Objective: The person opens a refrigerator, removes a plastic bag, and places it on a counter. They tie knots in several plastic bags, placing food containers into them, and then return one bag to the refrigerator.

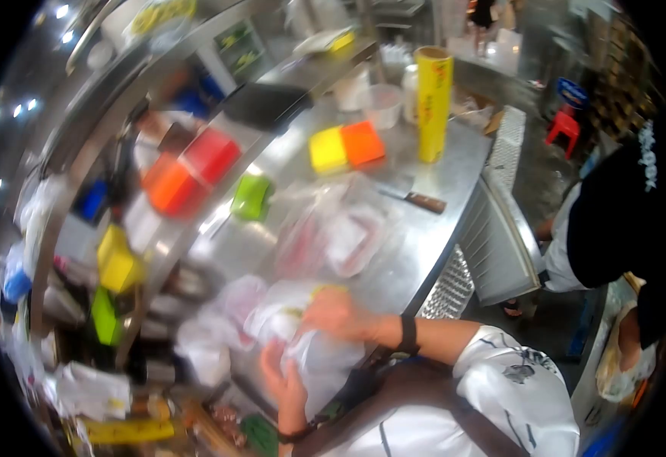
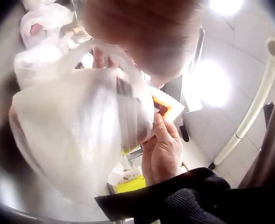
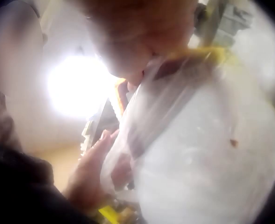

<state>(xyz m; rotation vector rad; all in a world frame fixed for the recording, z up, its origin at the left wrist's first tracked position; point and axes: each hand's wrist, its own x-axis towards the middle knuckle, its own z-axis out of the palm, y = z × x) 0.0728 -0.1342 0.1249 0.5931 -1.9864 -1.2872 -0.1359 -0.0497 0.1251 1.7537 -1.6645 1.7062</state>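
Note:
A filled white plastic bag [image 1: 274, 318] [image 2: 72, 126] hangs between my hands at the near edge of the metal table, and fills much of both wrist views. My right hand [image 1: 339, 314] pinches its film at the top. Lower and to the left, my left hand [image 1: 286, 387] grips the bag's edge, thumb and fingers at the film in the right wrist view. Something yellow shows at the bag's rim [image 3: 212, 55]. By the right fingertips in the left wrist view is a small orange-edged piece [image 2: 162, 107]; its kind is unclear.
On the metal table [image 1: 409, 251] lie clear bags with reddish contents [image 1: 302, 242], a knife [image 1: 427, 202], a tall yellow roll [image 1: 433, 107] and yellow and orange blocks [image 1: 347, 147]. More white bags [image 1: 203, 346] crowd the left. Another person [image 1: 615, 206] stands at the right.

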